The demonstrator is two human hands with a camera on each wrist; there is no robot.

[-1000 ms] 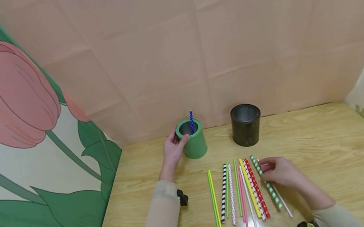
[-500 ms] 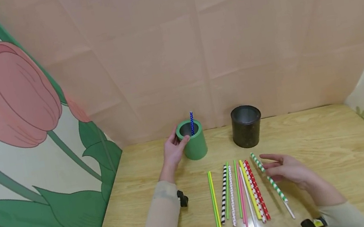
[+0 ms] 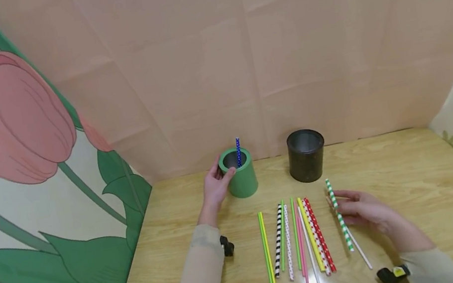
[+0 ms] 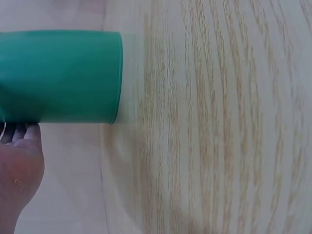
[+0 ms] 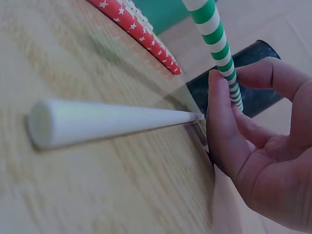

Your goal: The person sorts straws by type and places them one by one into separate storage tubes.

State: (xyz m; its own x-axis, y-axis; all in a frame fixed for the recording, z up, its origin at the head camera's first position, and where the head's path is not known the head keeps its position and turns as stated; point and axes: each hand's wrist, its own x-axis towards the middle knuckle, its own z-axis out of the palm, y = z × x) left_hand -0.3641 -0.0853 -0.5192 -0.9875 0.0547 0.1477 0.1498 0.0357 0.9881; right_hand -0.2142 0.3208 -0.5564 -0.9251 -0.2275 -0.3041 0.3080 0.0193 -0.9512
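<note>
My left hand (image 3: 215, 188) grips the green cup (image 3: 245, 183) from its left side, thumb over the rim. A blue dotted straw (image 3: 238, 147) stands inside that cup. In the left wrist view the cup's wall (image 4: 63, 78) hides most of the fingers. On the right, my right hand (image 3: 368, 212) pinches a green-and-white striped straw (image 3: 340, 222) between thumb and fingers. The right wrist view shows the striped straw (image 5: 210, 31) raised over the table, tilted. Below it a white straw (image 5: 107, 122) lies on the wood, its far end near the fingers.
A black cup (image 3: 306, 162) stands at the back, right of the green one. Between the arms lie several straws: a black-striped straw (image 3: 278, 241), a red one with white stars (image 3: 319, 234), a pink one (image 3: 304, 259) and others. A peach backdrop (image 3: 248, 56) rises behind the table.
My right hand has moved right, lifting the striped straw away from the row and turning it more lengthwise. The left hand and green cup have stayed in place.
</note>
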